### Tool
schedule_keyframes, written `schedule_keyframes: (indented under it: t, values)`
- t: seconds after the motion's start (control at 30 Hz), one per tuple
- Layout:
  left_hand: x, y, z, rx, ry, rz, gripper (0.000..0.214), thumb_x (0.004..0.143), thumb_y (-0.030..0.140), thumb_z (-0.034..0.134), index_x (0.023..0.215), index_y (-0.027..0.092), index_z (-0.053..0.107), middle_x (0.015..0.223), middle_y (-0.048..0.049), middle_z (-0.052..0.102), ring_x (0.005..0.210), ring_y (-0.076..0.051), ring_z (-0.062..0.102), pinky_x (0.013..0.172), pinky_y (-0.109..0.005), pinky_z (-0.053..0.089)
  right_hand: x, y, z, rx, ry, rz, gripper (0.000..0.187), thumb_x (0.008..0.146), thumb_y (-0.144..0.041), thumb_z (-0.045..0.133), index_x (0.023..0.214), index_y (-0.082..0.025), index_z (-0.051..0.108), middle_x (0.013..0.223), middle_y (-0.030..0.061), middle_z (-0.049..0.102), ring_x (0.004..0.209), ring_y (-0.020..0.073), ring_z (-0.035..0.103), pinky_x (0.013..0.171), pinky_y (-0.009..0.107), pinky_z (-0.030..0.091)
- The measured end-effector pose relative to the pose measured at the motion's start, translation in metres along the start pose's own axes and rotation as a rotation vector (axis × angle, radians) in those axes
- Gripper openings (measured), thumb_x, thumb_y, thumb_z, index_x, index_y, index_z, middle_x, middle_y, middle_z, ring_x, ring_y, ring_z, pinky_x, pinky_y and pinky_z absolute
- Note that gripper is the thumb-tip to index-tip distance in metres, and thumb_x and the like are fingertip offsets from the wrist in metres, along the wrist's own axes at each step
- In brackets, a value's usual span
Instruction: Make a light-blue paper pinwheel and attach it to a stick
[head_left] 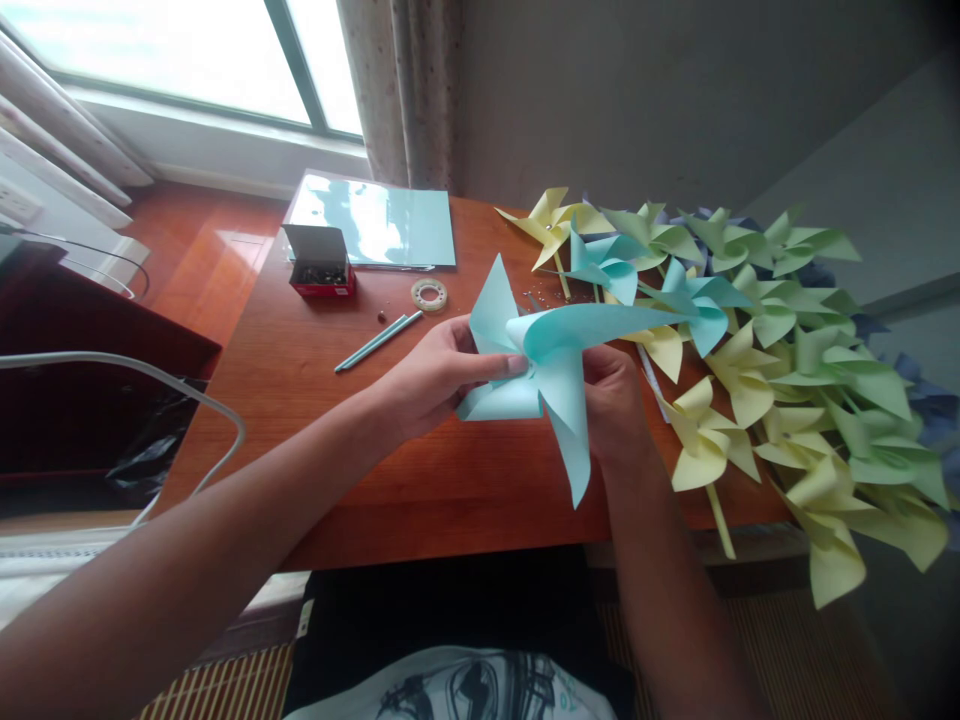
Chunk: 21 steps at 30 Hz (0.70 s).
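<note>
A light blue paper pinwheel [566, 375] is held up over the table's middle, its curled blades facing me. My left hand [442, 375] is closed on it from the left, with the thumb pressing near the centre and the other fingers behind the paper. On the other side, my right hand [611, 395] is partly covered by the blades. Its fingers are behind the pinwheel, so what they grip cannot be made out. Left of the hands lie light blue paper sticks [379, 341], a roll of tape [429, 294] and a small dark piece [382, 316].
A red open box [324, 278] of small dark pieces stands at the back left of the wooden table [360, 500]. Behind it lies light blue paper in a clear sleeve [416, 225]. Many yellow, green and blue pinwheels [757, 310] crowd the right side. A white cable [150, 365] runs at left.
</note>
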<state>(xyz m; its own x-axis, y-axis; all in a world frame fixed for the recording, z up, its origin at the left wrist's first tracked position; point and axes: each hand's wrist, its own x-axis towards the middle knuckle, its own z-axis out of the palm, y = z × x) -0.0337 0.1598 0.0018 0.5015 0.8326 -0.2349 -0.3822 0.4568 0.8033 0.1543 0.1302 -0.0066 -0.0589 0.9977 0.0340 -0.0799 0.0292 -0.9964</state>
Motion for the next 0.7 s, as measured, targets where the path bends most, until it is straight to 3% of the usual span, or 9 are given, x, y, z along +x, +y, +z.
schedule_keyframes:
  t: [0.2, 0.7]
  values:
    - [0.0003, 0.0007, 0.003, -0.007, 0.022, 0.053, 0.03, 0.063, 0.018, 0.09, 0.088, 0.014, 0.073, 0.082, -0.0025, 0.076, 0.069, -0.014, 0.068, 0.067, -0.024, 0.053, 0.0015, -0.0076, 0.0025, 0.0, 0.012, 0.063, 0.027, 0.063, -0.048, 0.09, 0.066, -0.028, 0.072, 0.073, 0.0022, 0.076, 0.08, 0.028, 0.072, 0.061, 0.037, 0.058]
    - [0.0002, -0.0004, 0.0029, 0.034, 0.096, 0.069, 0.022, 0.065, 0.02, 0.09, 0.08, 0.013, 0.075, 0.078, -0.0031, 0.075, 0.067, -0.014, 0.068, 0.063, -0.023, 0.055, 0.0029, -0.0035, -0.0003, 0.075, -0.011, 0.054, 0.012, 0.073, -0.031, 0.084, 0.081, -0.023, 0.078, 0.076, 0.0, 0.077, 0.068, 0.0201, 0.071, 0.062, 0.032, 0.056]
